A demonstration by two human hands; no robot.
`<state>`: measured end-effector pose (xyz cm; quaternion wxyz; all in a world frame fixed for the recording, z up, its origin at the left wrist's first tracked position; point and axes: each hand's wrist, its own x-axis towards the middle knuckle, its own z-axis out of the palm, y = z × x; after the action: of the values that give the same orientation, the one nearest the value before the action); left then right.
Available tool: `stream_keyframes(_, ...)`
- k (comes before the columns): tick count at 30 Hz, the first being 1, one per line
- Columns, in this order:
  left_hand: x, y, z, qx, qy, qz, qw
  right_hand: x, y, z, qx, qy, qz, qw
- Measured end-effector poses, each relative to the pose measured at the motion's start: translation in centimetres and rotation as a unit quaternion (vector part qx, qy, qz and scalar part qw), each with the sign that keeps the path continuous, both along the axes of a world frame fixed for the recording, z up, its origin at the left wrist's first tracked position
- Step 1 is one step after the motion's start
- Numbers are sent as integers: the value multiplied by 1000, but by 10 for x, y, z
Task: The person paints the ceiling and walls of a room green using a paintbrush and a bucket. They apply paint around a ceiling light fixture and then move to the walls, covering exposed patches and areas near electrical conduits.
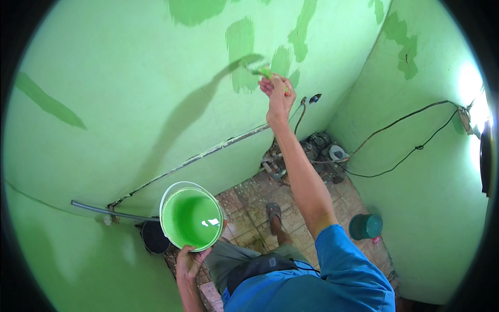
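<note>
My right hand (280,93) grips a paintbrush (265,71) by its handle, with green paint smeared over the brush. The bristles are close to the light green wall (128,97), beside a darker green painted patch (240,50); whether they touch it I cannot tell. Low on the left, my left hand (191,260) holds a white plastic bucket (191,218) tilted so that its inside shows. Green paint lies in it, and its wire-like handle arcs over the far rim. The underside of the bucket is hidden.
Black cables (393,167) hang across the right wall from a bright lamp (477,105). Rubble and pipe pieces (276,169) heap in the corner. A green pail (365,226) stands on the tiled floor (241,202); a black bucket (155,236) and grey pipe (117,212) are at left.
</note>
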<state>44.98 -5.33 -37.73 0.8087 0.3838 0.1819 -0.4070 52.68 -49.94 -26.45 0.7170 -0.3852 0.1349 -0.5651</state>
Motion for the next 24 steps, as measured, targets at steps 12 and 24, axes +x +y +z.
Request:
stream_keyframes(12, 1, -1, 1, 16, -13, -16, 1000, -8, -3, -106, 65, 142, -53, 986)
stream_keyframes(24, 0, -1, 1, 23, -12, -6, 1000, -8, 0, -92, 40, 126, -57, 990)
